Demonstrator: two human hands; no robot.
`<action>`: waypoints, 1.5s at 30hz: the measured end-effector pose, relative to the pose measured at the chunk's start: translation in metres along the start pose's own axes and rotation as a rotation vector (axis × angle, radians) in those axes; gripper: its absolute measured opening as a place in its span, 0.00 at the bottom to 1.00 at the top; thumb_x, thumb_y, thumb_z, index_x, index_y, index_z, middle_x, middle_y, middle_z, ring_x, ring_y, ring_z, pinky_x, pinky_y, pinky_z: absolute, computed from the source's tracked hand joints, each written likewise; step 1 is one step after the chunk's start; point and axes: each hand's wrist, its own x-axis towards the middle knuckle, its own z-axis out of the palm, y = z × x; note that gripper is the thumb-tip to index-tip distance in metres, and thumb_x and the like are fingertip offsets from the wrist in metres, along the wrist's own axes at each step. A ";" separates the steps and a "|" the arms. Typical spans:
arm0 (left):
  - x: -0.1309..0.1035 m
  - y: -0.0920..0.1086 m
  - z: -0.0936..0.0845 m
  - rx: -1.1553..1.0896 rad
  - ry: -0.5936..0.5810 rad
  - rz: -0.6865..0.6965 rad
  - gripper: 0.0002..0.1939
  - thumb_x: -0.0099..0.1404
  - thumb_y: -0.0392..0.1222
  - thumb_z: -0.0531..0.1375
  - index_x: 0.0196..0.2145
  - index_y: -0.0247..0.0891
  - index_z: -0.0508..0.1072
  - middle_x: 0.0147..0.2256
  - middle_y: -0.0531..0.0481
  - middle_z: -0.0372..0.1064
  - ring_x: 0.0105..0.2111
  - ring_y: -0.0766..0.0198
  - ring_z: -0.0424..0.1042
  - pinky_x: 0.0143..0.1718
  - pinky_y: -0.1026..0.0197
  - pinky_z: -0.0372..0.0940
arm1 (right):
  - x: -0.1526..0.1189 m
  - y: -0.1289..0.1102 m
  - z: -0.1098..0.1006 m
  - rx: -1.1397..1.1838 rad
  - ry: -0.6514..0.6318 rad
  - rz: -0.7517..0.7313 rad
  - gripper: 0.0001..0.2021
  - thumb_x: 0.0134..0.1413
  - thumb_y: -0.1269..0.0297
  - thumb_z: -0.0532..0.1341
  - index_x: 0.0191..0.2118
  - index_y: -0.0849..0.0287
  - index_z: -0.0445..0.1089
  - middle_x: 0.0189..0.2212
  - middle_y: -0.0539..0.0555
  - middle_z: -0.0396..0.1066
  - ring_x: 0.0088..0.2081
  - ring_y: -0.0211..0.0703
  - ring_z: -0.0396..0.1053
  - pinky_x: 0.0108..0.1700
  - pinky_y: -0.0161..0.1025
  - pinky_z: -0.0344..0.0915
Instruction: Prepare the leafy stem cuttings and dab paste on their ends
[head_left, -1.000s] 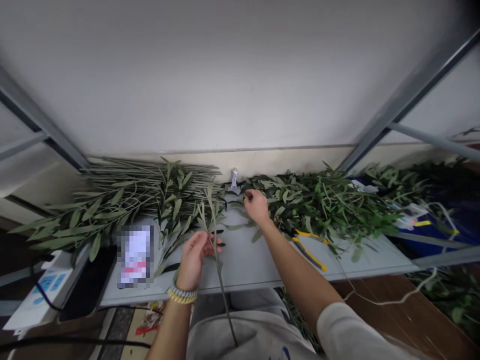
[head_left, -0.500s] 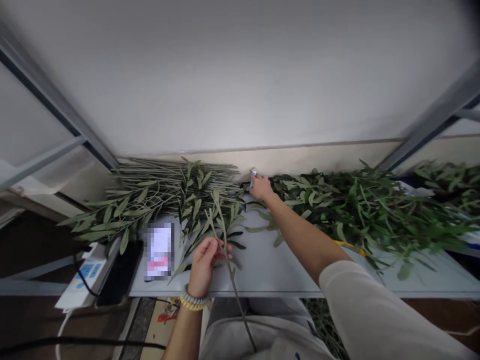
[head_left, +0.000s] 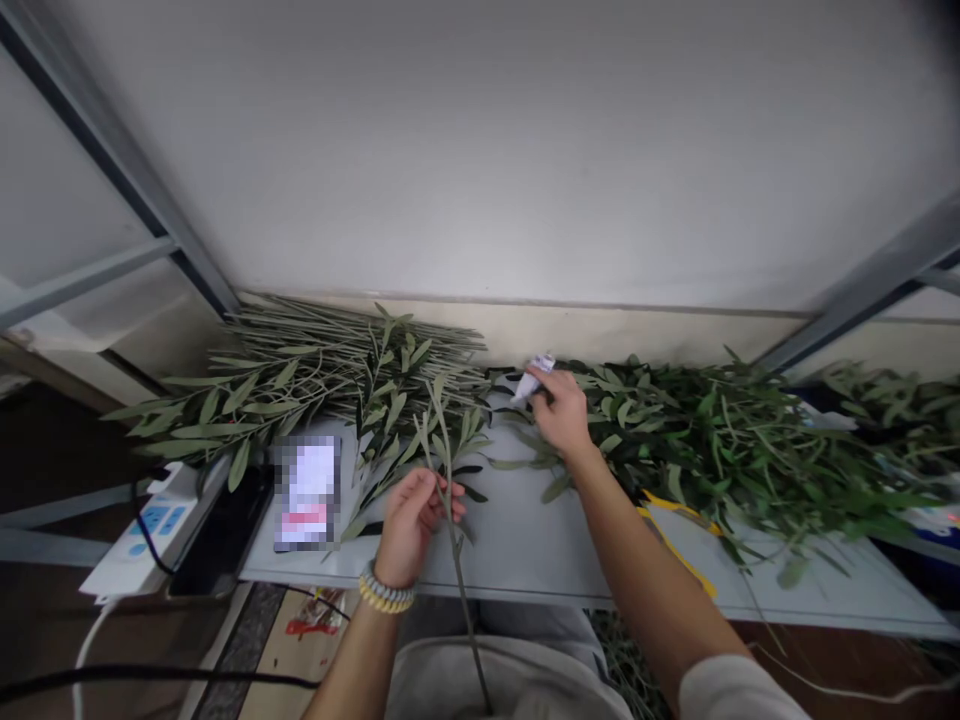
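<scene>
My left hand (head_left: 411, 520) pinches a thin forked green-grey stem (head_left: 463, 600) over the table's front edge. The stem's bare forked tips point away from me and its lower end runs down towards my lap. In my right hand (head_left: 562, 412), near the back of the table, is a small white squeeze tube (head_left: 529, 384) with dark print, held between thumb and fingers. Left of the tube lie a heap of bare stems (head_left: 337, 335) and several leafy sprigs (head_left: 232, 415). A thick pile of leafy branches (head_left: 697, 430) lies right of my right hand.
A lit phone (head_left: 309, 490) with a blurred screen lies on the grey table (head_left: 517, 540). Beside it are a dark phone (head_left: 223, 545) and a white power strip (head_left: 139, 545) with cables. Something yellow (head_left: 667, 510) lies under my right forearm. Metal posts (head_left: 142, 190) flank the wall.
My right hand has drawn back from the wall towards me and slightly right, lifting the white tube clear of the table. My left hand still holds the stem in nearly the same place.
</scene>
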 end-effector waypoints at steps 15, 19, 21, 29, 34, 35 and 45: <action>-0.002 -0.004 0.028 -0.060 -0.105 -0.079 0.11 0.54 0.45 0.63 0.29 0.36 0.67 0.27 0.49 0.72 0.25 0.64 0.71 0.28 0.61 0.66 | -0.106 -0.087 -0.083 1.382 0.210 0.832 0.23 0.27 0.75 0.65 0.34 0.42 0.75 0.37 0.49 0.76 0.27 0.43 0.70 0.24 0.38 0.63; 0.000 -0.012 0.034 -0.018 -0.107 -0.072 0.16 0.54 0.47 0.64 0.37 0.37 0.65 0.28 0.48 0.73 0.24 0.62 0.72 0.23 0.61 0.67 | -0.097 -0.085 -0.100 1.514 0.263 0.799 0.19 0.29 0.64 0.72 0.33 0.38 0.74 0.34 0.46 0.76 0.24 0.38 0.66 0.19 0.33 0.59; 0.000 -0.019 0.034 0.016 -0.084 -0.020 0.19 0.52 0.45 0.65 0.39 0.37 0.65 0.28 0.49 0.73 0.24 0.63 0.72 0.23 0.62 0.67 | -0.097 -0.084 -0.100 1.556 0.266 0.801 0.19 0.33 0.61 0.71 0.37 0.37 0.73 0.33 0.46 0.76 0.23 0.36 0.64 0.17 0.30 0.55; 0.000 -0.035 0.045 0.062 -0.002 0.023 0.25 0.45 0.39 0.69 0.41 0.36 0.67 0.25 0.54 0.71 0.23 0.64 0.71 0.23 0.62 0.68 | -0.098 -0.104 -0.083 1.600 0.292 0.925 0.14 0.39 0.59 0.70 0.36 0.50 0.72 0.21 0.46 0.69 0.19 0.32 0.58 0.15 0.27 0.50; -0.003 -0.033 0.057 0.183 0.006 0.062 0.14 0.45 0.39 0.69 0.29 0.33 0.72 0.21 0.54 0.69 0.21 0.67 0.68 0.22 0.64 0.68 | -0.092 -0.112 -0.083 1.483 0.312 0.947 0.11 0.41 0.56 0.68 0.25 0.58 0.71 0.19 0.48 0.68 0.20 0.33 0.62 0.17 0.29 0.58; -0.003 -0.032 0.060 0.203 0.022 0.074 0.13 0.44 0.39 0.69 0.27 0.34 0.71 0.22 0.54 0.69 0.21 0.68 0.68 0.22 0.64 0.67 | -0.090 -0.114 -0.083 1.410 0.349 0.951 0.11 0.41 0.57 0.69 0.25 0.59 0.71 0.21 0.49 0.70 0.22 0.35 0.65 0.20 0.31 0.63; -0.009 -0.029 0.076 0.301 0.100 0.217 0.14 0.46 0.39 0.68 0.27 0.36 0.66 0.21 0.56 0.68 0.19 0.67 0.69 0.19 0.66 0.66 | -0.077 -0.131 -0.078 1.379 0.467 0.989 0.12 0.40 0.58 0.69 0.30 0.57 0.70 0.30 0.52 0.76 0.37 0.53 0.74 0.35 0.50 0.72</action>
